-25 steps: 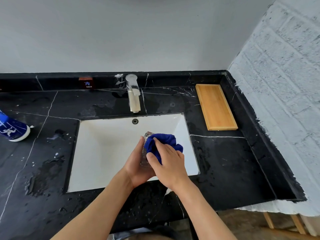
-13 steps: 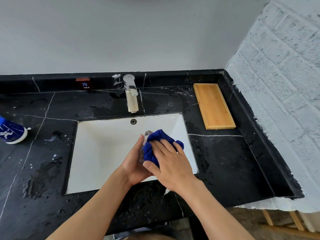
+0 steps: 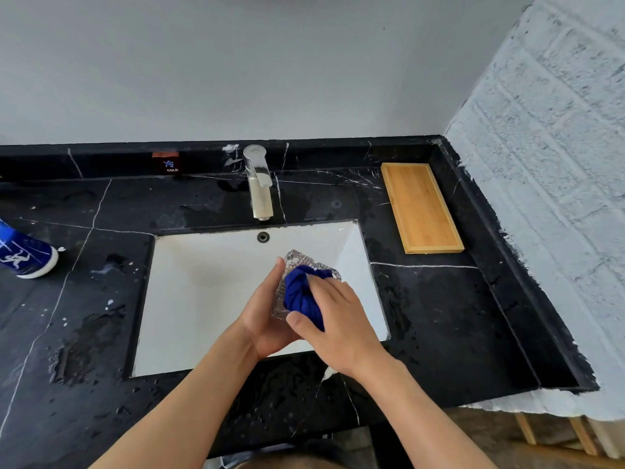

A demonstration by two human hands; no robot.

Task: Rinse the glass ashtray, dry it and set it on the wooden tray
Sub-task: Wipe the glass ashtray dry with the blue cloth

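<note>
Over the right half of the white sink [image 3: 203, 299], my left hand [image 3: 267, 319] grips the cut-glass ashtray [image 3: 297, 260] from its left side, tilted so its hollow faces right. My right hand [image 3: 334, 319] presses a bunched blue cloth [image 3: 301, 292] into the ashtray's hollow. Much of the ashtray is hidden by the cloth and my fingers. The wooden tray [image 3: 422, 208] lies bare on the black counter at the back right, apart from both hands.
A chrome faucet [image 3: 258, 184] stands behind the sink, with no water running. The black marble counter [image 3: 439, 333] is wet in patches. A blue-and-white bottle [image 3: 23, 257] lies at the far left edge. A white brick wall [image 3: 548, 198] bounds the right side.
My right hand has turned the blue cloth deeper into the ashtray, and more of the ashtray's far rim shows. Both hands stay over the sink.
</note>
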